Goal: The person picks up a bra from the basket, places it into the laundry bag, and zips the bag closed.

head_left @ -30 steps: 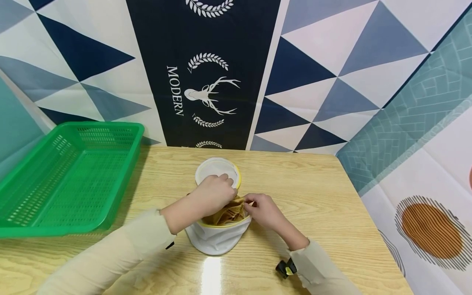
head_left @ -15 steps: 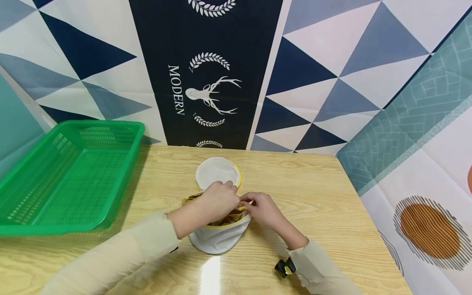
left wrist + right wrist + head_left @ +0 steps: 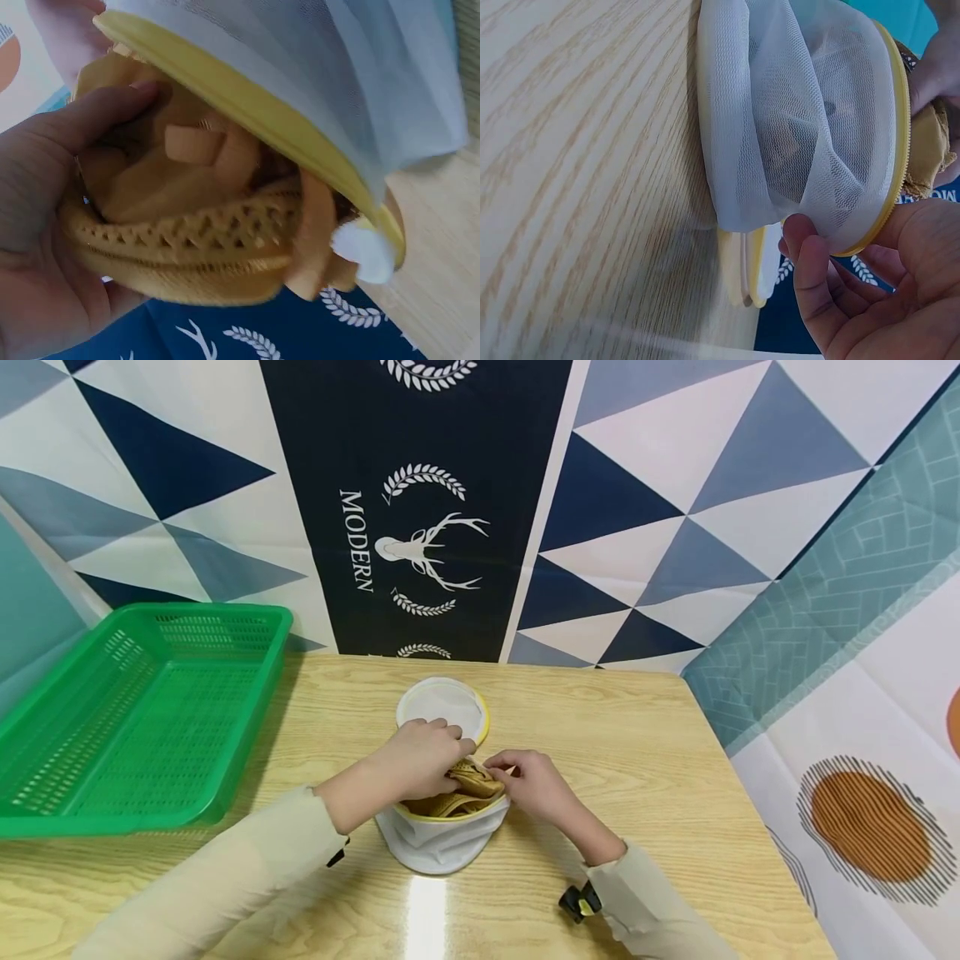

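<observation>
A white mesh laundry bag (image 3: 442, 843) with a yellow zipper rim stands on the table, its round lid (image 3: 438, 703) folded back behind it. Inside the mouth, partly above the rim, sits a mustard-tan bra (image 3: 180, 247) with openwork trim and narrow straps; its lower part is hidden in the bag. My left hand (image 3: 420, 760) grips the bra, thumb over its inner side and fingers behind it in the left wrist view. At the bag's right side, my right hand (image 3: 536, 781) pinches the rim; in the right wrist view its thumb (image 3: 810, 270) lies against the mesh.
A large green plastic basket (image 3: 273, 693) stands at the left of the wooden table (image 3: 600, 735). Patterned cloth walls (image 3: 420, 443) rise behind the table and along its right side. A small black device (image 3: 580, 903) is at the right cuff.
My left hand first shifted right over the bag's mouth, then back left, uncovering more of the bra between both hands. My right hand stays nearly still at the rim.
</observation>
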A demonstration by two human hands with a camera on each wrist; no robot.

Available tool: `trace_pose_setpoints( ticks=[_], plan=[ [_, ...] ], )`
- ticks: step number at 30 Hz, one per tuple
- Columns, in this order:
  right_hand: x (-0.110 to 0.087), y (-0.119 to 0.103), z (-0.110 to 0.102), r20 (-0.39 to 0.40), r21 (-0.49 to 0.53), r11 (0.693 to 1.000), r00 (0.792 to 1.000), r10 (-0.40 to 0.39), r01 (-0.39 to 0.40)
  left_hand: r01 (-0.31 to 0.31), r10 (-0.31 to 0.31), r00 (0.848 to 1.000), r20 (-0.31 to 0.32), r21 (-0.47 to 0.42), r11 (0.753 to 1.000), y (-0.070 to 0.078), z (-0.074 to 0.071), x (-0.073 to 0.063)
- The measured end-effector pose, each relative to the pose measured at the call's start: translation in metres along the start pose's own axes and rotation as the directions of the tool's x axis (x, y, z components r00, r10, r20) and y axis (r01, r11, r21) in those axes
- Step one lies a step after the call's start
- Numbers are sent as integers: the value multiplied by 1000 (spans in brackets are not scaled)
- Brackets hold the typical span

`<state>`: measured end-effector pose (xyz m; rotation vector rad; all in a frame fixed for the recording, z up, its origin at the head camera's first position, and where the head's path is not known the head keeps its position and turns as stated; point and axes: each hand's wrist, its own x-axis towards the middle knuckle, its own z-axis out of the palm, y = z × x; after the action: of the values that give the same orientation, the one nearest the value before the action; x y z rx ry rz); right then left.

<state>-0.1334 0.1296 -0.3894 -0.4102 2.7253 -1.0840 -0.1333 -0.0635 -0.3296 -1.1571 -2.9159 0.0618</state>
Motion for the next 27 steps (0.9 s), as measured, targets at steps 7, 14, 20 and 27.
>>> trace_pose_setpoints(
  ticks=[7,14,20,27],
  plan=[
    [0,-1,-1,8,4,1000,1000,0,0,-86,81,996,-41,-139,987,-4,2,-6],
    [-1,-1,-1,23,23,1000,1000,-9,9,-139,135,990,-40,-128,982,0,7,-3],
    [0,-2,-1,17,2,1000,1000,-16,16,-137,136,991,-16,-64,989,4,10,0],
    [1,-6,-2,13,4,1000,1000,-17,17,-111,111,994,23,-21,994,8,14,4]
  ],
)
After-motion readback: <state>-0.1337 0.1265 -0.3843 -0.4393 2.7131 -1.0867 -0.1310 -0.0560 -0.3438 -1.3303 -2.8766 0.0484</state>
